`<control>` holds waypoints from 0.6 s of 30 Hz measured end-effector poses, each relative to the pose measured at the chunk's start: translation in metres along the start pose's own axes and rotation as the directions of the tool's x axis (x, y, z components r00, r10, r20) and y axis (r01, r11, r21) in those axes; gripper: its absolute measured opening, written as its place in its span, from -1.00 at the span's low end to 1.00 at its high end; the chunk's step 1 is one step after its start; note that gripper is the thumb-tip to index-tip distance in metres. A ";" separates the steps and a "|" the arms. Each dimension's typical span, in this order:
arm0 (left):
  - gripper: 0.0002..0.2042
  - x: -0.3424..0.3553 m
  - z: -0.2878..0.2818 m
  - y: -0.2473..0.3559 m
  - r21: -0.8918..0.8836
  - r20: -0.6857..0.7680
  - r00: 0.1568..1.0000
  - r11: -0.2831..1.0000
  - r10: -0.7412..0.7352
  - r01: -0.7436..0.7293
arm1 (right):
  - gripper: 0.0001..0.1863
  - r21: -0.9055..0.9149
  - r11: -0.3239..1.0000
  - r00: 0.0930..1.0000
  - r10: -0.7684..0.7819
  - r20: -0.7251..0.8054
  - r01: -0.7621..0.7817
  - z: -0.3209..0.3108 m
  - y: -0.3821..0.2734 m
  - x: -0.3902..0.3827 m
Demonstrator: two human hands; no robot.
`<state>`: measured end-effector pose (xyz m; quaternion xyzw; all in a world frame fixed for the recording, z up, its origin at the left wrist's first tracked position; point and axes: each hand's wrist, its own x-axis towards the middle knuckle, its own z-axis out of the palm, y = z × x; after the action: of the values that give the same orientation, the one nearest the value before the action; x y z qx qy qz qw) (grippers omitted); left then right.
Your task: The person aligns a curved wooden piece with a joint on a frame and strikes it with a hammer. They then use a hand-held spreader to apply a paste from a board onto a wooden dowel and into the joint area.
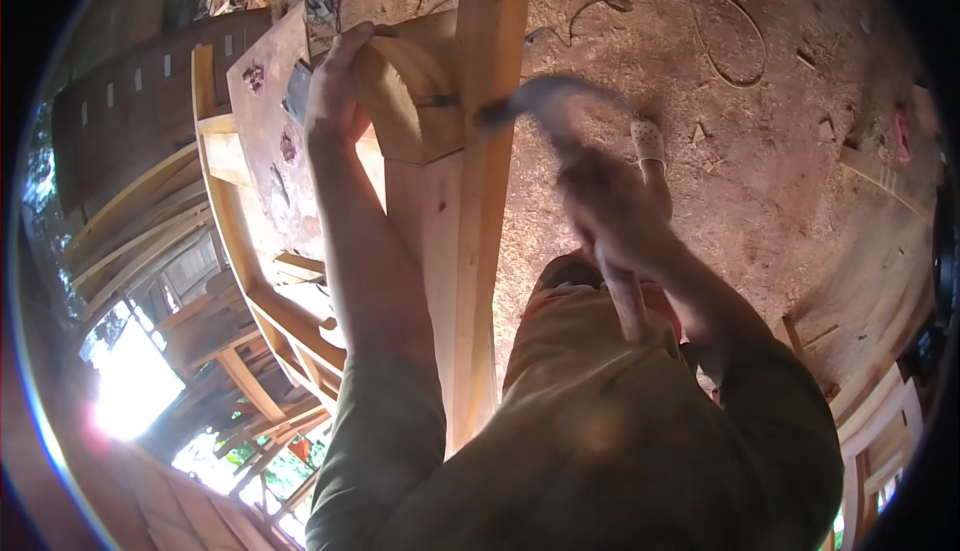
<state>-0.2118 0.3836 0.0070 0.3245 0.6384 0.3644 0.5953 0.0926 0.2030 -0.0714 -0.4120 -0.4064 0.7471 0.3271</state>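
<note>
Beside straight yellow timber (492, 61), the left hand (337, 86) clasped a curved tan wooden block (388, 86), seemingly steadying it; the right hand (610, 201) gripped a wooden-handled grey hammer (552, 101).

Reddish-brown floor (760, 211) spreads out here, strewn with sawdust (545, 201) and wood scraps (806, 59), a thin cord (765, 56) looping across its far part. Over on the left, long boards (140, 188) crowd below a dark slotted panel (140, 91), and harsh daylight glares through an opening (135, 376); a pale frame (870, 438) stands at the right.
</note>
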 end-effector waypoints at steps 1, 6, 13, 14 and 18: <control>-0.70 -0.002 0.000 -0.001 0.027 0.011 1.000 0.999 -0.018 0.018 | -0.78 0.064 0.993 0.988 -0.095 -0.119 0.103 -0.009 -0.014 0.008; -0.69 -0.001 0.002 -0.002 0.001 -0.008 1.000 1.000 -0.022 0.022 | -0.74 0.136 0.942 0.847 -0.204 -0.491 0.306 0.003 -0.060 0.062; -0.66 -0.001 -0.012 -0.009 -0.028 0.024 1.000 1.000 0.000 0.001 | -0.68 -0.020 0.997 0.985 -0.082 -0.153 0.080 -0.014 -0.010 0.016; -0.66 -0.004 -0.009 -0.007 -0.020 0.066 0.998 1.000 0.004 -0.003 | -0.71 0.179 0.949 0.947 -0.212 -0.242 0.258 -0.033 -0.029 0.046; -0.68 -0.001 -0.010 -0.008 0.003 0.005 1.000 1.000 -0.028 0.028 | -0.73 0.136 0.978 0.895 -0.084 -0.437 0.158 0.001 -0.076 0.080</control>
<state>-0.2218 0.3777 0.0012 0.3171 0.6419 0.3542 0.6015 0.0678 0.3036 -0.0330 -0.5111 -0.2848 0.6476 0.4881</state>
